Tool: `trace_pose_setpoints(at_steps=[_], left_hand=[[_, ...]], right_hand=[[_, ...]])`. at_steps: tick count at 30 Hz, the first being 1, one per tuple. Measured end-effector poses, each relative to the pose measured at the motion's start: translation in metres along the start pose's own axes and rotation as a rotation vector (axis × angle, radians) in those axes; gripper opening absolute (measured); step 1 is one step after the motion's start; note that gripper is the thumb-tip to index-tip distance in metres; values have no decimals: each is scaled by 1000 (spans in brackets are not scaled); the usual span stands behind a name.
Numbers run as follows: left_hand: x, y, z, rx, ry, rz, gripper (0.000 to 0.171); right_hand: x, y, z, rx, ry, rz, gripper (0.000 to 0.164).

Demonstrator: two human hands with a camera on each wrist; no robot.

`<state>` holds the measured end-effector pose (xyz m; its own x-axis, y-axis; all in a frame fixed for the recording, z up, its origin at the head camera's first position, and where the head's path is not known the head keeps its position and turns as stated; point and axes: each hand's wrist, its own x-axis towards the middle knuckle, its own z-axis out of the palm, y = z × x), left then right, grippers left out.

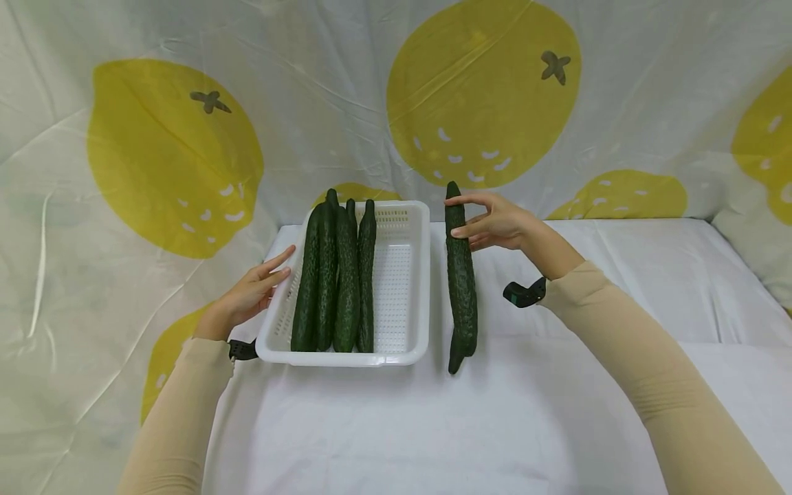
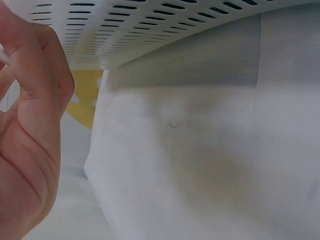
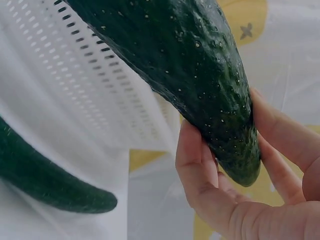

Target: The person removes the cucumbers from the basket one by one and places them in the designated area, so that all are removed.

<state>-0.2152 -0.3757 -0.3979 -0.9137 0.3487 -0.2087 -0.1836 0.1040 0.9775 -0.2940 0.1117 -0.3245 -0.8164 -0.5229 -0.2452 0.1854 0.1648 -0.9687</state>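
In the head view my right hand (image 1: 495,221) pinches a dark green cucumber (image 1: 460,289) near its far end, thumb on one side and fingers on the other. A second cucumber (image 3: 55,182) lies on the white cloth below it; from the head only its near tip (image 1: 456,361) shows. A white perforated plastic basket (image 1: 422,282) stands to the left, with several cucumbers (image 1: 346,282) lying lengthwise in its left half. Against the basket's left side rests my left hand (image 1: 252,292), fingers mostly extended. The left wrist view shows that hand (image 2: 35,110) beside the slotted wall (image 2: 135,30).
White cloth (image 1: 383,426) covers the table. Behind it hangs a pale curtain (image 1: 328,89) printed with big yellow lemons. A small black device is strapped at each wrist, the right one (image 1: 524,293) sticking out toward the cucumber.
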Motion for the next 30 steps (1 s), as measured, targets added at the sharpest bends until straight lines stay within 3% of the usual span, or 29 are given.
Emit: trace_pose_setpoints(at_steps=[13,22,30], left_hand=[[1,-1,-1,14,3,9,59],[2,1,-1,-13,-3,12,60],[0,-1,1,32,23,-4,60]], right_hand=[[-7,35,-26,-11,21,54,68],[-8,63,-38,1,24,90,71],[-6,81,-41,19,36,106,71]])
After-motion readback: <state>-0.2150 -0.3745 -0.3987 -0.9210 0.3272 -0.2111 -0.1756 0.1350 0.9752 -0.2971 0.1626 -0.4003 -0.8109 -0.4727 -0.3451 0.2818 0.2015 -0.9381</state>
